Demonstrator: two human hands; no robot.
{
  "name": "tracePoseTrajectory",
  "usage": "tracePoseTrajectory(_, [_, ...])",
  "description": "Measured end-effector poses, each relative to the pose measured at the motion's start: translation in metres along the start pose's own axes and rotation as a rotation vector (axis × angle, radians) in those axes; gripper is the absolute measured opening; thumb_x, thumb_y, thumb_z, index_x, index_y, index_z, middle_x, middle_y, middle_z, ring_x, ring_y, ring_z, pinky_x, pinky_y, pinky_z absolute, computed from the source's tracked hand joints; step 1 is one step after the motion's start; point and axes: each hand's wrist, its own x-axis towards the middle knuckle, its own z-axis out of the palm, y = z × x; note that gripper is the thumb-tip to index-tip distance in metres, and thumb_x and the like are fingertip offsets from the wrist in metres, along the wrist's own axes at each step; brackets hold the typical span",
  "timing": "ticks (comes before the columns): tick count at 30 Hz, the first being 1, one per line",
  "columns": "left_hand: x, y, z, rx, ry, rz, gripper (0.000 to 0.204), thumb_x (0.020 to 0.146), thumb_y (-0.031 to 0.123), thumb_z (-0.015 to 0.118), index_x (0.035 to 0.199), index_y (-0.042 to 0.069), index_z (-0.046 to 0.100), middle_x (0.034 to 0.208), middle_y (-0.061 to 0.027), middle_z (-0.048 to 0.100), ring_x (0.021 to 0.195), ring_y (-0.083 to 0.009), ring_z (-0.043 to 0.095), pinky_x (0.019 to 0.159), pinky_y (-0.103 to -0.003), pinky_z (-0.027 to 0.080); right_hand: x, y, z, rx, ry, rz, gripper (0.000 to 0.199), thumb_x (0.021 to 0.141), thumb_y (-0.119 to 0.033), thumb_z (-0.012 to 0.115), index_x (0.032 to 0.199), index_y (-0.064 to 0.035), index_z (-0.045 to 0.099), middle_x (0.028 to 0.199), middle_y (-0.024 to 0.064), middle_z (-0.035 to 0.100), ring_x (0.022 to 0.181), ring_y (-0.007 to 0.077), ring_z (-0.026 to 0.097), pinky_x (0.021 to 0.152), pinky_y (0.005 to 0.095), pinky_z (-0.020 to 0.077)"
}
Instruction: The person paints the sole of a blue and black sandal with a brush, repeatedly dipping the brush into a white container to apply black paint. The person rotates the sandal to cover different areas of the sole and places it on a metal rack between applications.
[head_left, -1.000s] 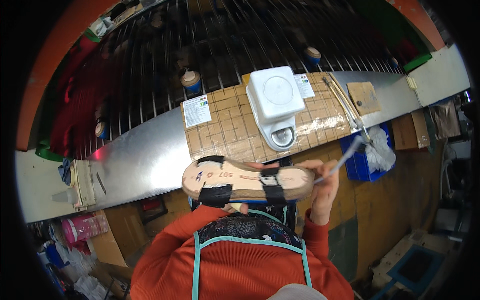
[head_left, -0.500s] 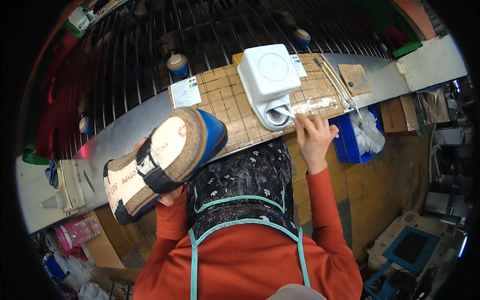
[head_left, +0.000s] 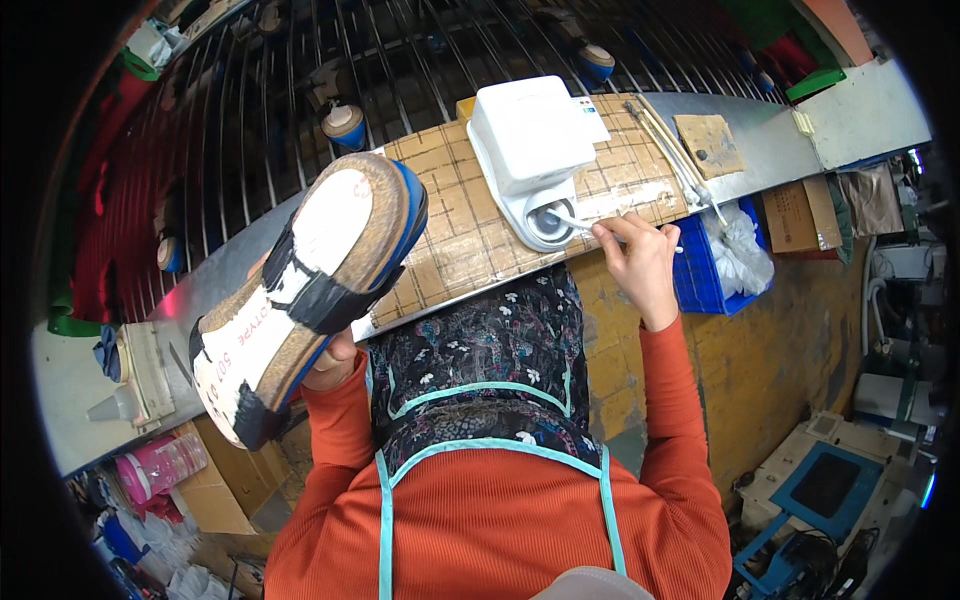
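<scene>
My left hand [head_left: 335, 362] is mostly hidden behind a shoe [head_left: 335, 225] that it grips at the left. The shoe's underside is turned up, with a pale board, a brown cork-like rim, black straps pulled over it and a blue side. My right hand [head_left: 645, 270] pinches a thin white-handled brush or stick [head_left: 585, 222]. Its far end dips into the round cup at the front of a white glue pot [head_left: 530, 135] with a boxy tank; what is in the cup cannot be made out clearly.
Brown cardboard [head_left: 620, 165] covers the bench under the pot. Long brushes [head_left: 668, 150] and a tan square [head_left: 710, 145] lie right of it. Beyond runs a rack of metal rods carrying blue shoes [head_left: 343, 124]. A blue crate [head_left: 700, 270] with white plastic stands below.
The shoe has risen toward the bench and now covers the paper card there. My right hand has shifted slightly right and down, the stick's tip still in the cup.
</scene>
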Motion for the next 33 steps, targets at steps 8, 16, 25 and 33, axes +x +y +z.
tracePoseTrajectory(8, [0.025,0.025,0.037,0.395,-0.114,0.245,0.081,0.078,0.054,0.069,0.135,0.003,0.042,0.135,-0.0182,0.051,0.124,-0.0251,0.052,0.109,-0.04,0.038,-0.01,0.026,0.008,0.739,-0.303,0.452,0.019,0.091,-0.019,0.064,0.09,-0.0007,0.07,0.068,0.0062,0.067,0.066,0.007,0.06,0.06,0.0227,0.0438])
tracePoseTrajectory(16, [0.009,-0.039,0.064,0.21,-0.284,0.423,0.063,0.085,0.009,0.07,0.14,0.006,0.04,0.143,-0.0285,0.038,0.128,-0.0341,0.049,0.099,-0.042,0.049,-0.013,-0.016,-0.015,0.678,0.076,0.278,0.011,0.079,-0.01,0.077,0.088,-0.0051,0.072,0.077,0.0004,0.065,0.07,0.0072,0.057,0.065,0.0239,0.0346])
tracePoseTrajectory(25, [0.028,-0.012,0.103,0.521,-0.062,0.528,0.042,0.074,0.007,0.072,0.115,0.001,0.066,0.12,-0.0188,0.065,0.119,-0.0372,0.058,0.1,-0.047,0.044,-0.006,-0.107,-0.037,0.762,0.376,-0.046,0.026,0.077,-0.002,0.076,0.103,-0.0076,0.075,0.1,0.0052,0.061,0.072,0.0103,0.052,0.067,0.0229,0.0392])
tracePoseTrajectory(33, [0.021,-0.007,0.094,0.601,-0.089,0.598,0.037,0.077,0.01,0.069,0.114,0.003,0.067,0.118,-0.0166,0.066,0.116,-0.0374,0.059,0.1,-0.051,0.042,-0.002,-0.12,-0.006,0.846,0.282,0.045,0.024,0.082,0.002,0.07,0.105,-0.0043,0.074,0.101,0.0058,0.055,0.069,0.0058,0.05,0.061,0.0186,0.0426])
